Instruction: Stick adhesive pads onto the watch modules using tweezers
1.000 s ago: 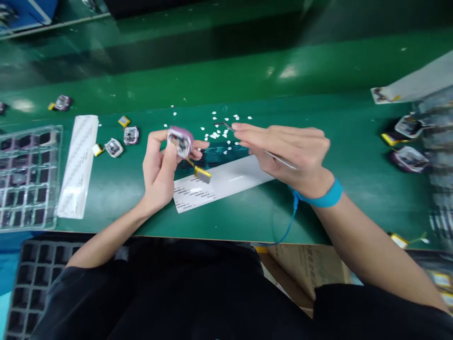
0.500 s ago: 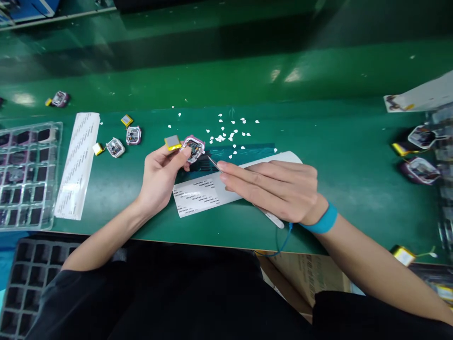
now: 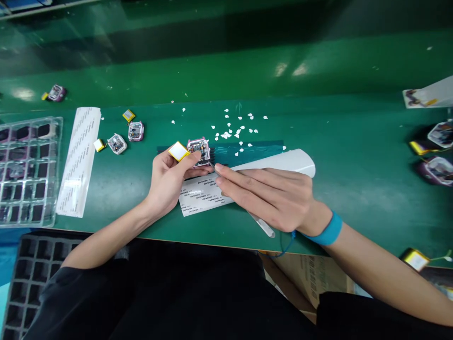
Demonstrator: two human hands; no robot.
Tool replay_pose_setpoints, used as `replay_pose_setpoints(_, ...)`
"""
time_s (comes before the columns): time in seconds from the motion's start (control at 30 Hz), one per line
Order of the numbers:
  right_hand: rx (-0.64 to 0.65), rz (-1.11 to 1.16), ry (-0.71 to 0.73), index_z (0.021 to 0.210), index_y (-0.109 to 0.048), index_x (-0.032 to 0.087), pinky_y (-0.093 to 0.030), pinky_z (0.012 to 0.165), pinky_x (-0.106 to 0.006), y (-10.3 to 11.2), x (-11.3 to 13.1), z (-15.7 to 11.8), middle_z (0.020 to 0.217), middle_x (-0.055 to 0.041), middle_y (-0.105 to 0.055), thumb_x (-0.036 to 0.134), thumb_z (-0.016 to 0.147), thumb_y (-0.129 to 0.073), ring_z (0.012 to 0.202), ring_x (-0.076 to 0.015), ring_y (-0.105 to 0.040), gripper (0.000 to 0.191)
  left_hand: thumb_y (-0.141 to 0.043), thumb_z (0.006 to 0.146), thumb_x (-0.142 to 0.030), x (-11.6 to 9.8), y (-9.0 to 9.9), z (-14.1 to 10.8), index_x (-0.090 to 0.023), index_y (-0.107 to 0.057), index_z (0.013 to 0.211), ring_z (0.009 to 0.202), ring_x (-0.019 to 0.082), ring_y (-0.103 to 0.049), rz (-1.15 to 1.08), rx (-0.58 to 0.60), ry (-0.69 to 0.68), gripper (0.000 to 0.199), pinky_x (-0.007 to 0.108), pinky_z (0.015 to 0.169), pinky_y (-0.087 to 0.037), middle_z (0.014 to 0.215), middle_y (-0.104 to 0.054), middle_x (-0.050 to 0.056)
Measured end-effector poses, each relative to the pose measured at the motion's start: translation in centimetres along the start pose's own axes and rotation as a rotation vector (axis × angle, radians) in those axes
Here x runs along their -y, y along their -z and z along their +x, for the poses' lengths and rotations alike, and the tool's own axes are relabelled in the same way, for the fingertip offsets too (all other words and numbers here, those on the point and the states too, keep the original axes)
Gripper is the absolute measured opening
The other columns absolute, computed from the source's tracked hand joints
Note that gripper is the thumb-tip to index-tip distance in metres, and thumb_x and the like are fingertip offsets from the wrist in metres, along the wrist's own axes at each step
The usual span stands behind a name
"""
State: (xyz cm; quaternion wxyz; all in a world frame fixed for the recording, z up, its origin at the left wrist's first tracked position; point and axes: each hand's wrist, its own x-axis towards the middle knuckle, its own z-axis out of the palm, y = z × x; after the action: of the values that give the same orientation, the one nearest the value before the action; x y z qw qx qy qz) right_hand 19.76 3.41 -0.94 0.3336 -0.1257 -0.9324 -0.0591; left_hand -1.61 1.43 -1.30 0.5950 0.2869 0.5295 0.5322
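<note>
My left hand (image 3: 170,177) grips an opened watch case (image 3: 200,147) with a purple rim, its circuit board facing up and the thumb on its inside. A yellow-edged battery pack (image 3: 179,151) sits beside the case, above my left fingers. Pinched in my right hand (image 3: 271,196) is a pair of tweezers (image 3: 213,166), the tip at the lower right edge of the case. Whether the tip holds anything is too small to tell. Beneath my hands lies a printed white adhesive sheet (image 3: 200,196), partly covered by my right hand.
Small white stickers (image 3: 226,135) are scattered behind the case. To the left lie a white strip (image 3: 78,160), two opened watch cases (image 3: 117,144) with batteries, and a clear compartment tray (image 3: 28,172). More cases (image 3: 439,170) stand at the right. A blue cord hangs from my right wristband (image 3: 327,229).
The left hand has brought the case slightly right and down and tilted it. The tweezer tip, apart from the case before, is now at its edge. The whole view has shifted a little.
</note>
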Motion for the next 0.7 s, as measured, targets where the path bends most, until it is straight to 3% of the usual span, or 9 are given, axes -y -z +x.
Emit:
replay_pose_setpoints(0.3,0.053,0.000,0.004,0.117,-0.071,0.016,-0.065,0.066,-0.029,0.0,0.2,-0.2,0.125,-0.0124,-0.073,0.011,0.100,-0.060,0.089,-0.0193,-0.077,0.021,-0.083,0.074,-0.020,0.1,-0.2,-0.2,-0.016,-0.072,0.074,0.064,0.011,-0.069,0.006,-0.052,0.013,0.012,0.022,0.062,-0.062,0.076,-0.072,0.000)
replay_pose_setpoints(0.43,0.060,0.007,0.015,0.117,-0.071,0.011,-0.065,0.065,-0.030,-0.1,0.3,-0.1,0.126,-0.0151,-0.072,0.009,0.099,-0.062,0.088,-0.0202,-0.078,0.020,-0.086,0.073,-0.021,0.4,-0.1,-0.2,-0.016,-0.070,0.073,0.065,0.010,-0.066,0.014,-0.053,-0.022,0.017,0.021,0.063,-0.062,0.075,-0.070,-0.002)
replay_pose_setpoints(0.57,0.032,0.018,-0.017,0.117,-0.069,0.004,-0.067,0.065,-0.031,-0.3,0.5,0.1,0.124,-0.0187,-0.072,0.006,0.099,-0.062,0.085,-0.0206,-0.078,0.020,-0.091,0.073,-0.033,0.8,0.2,-0.1,-0.017,-0.070,0.076,0.061,0.010,-0.068,0.079,-0.023,-0.106,0.027,0.021,0.062,-0.063,0.071,-0.069,-0.003)
replay_pose_setpoints(0.7,0.020,0.076,-0.096,0.121,-0.069,0.009,-0.068,0.082,-0.031,-0.1,0.9,0.1,0.125,-0.0168,-0.072,0.010,0.102,-0.060,0.104,-0.0218,-0.077,0.021,-0.092,0.073,-0.040,0.9,0.4,0.0,-0.017,-0.073,0.091,0.058,0.010,-0.069,0.159,-0.013,-0.180,0.035,0.023,0.061,-0.064,0.076,-0.073,-0.002)
